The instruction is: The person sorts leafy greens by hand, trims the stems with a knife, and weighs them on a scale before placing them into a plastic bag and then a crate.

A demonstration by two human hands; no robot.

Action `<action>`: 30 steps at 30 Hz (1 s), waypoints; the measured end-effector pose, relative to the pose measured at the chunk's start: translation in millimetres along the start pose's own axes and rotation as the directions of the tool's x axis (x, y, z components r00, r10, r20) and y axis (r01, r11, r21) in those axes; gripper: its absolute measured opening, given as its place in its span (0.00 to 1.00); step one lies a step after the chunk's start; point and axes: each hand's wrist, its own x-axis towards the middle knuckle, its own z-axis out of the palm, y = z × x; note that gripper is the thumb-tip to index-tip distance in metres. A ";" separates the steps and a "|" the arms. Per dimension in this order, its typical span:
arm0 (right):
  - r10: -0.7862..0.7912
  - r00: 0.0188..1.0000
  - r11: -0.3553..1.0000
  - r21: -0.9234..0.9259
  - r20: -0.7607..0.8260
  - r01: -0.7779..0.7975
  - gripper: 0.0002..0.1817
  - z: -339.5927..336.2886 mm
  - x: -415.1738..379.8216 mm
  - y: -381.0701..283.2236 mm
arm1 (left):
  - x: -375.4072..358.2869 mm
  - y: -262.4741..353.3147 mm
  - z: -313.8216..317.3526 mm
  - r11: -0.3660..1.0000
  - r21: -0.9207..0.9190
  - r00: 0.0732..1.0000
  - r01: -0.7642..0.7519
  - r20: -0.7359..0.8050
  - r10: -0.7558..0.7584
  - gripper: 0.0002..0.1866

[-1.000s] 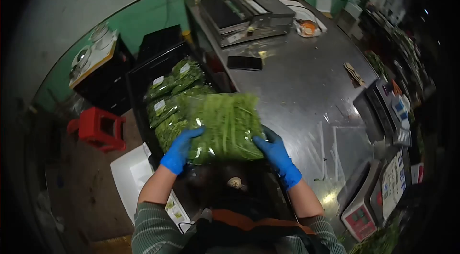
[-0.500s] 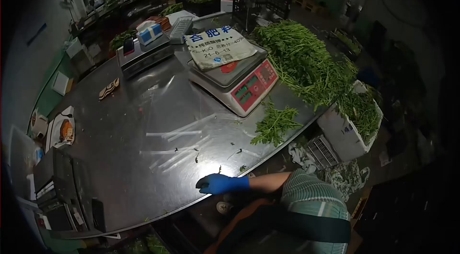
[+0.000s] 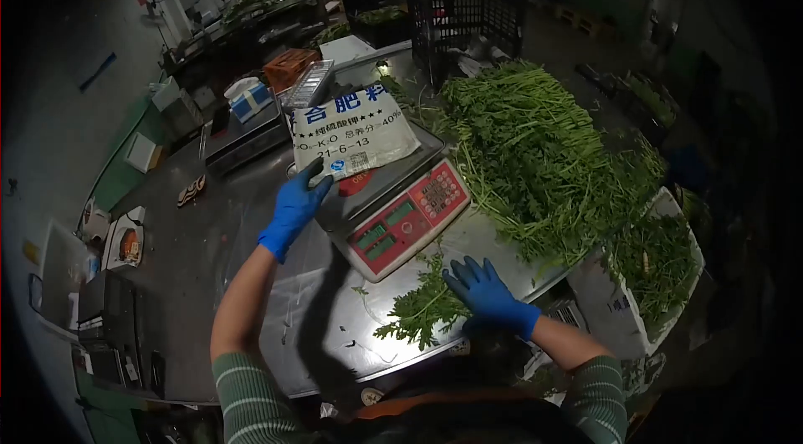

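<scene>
My left hand, in a blue glove, reaches up to the lower left corner of a white printed sack. The sack lies flat on the pan of a red and white weighing scale. Thumb and fingers are apart, fingertips right at the sack's edge. To the right, my right hand, also gloved in blue, is open with fingers spread over a small bunch of leafy greens near the table's front edge. Its fingertips overlap the stems.
A big heap of leafy greens covers the table's right side. Beside it stands a white box of greens. A second scale carries a blue tissue box. A black crate stands behind. Dark equipment sits at the left edge.
My left hand has come into view and reached the sack. My right hand has moved right and opened over the small bunch. The view has shifted, with the scale now nearer.
</scene>
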 end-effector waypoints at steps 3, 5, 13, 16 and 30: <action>-0.070 0.996 0.991 0.121 0.056 0.063 0.61 1.8 14.5 15.2 | 90.4 16.0 95.3 0.957 0.259 0.987 0.127 0.058 -0.147 0.39; -0.120 0.992 0.984 0.133 0.033 0.114 0.63 18.8 22.8 20.8 | 120.5 37.4 138.0 0.929 0.312 0.966 0.198 0.101 -0.240 0.47; -0.056 0.960 0.940 0.339 0.275 -0.042 0.27 9.6 44.1 25.2 | 134.5 22.3 185.4 0.786 0.545 0.880 0.292 0.170 -0.444 0.42; -0.003 0.949 0.938 0.329 0.316 -0.106 0.12 25.5 34.0 21.5 | 93.2 -5.6 148.7 0.955 0.283 0.935 -0.092 0.355 -0.015 0.30; -0.168 0.984 0.616 0.774 -0.054 0.148 0.23 -210.7 166.4 74.1 | -16.9 -33.3 16.5 0.871 0.352 0.864 -0.342 0.482 0.145 0.25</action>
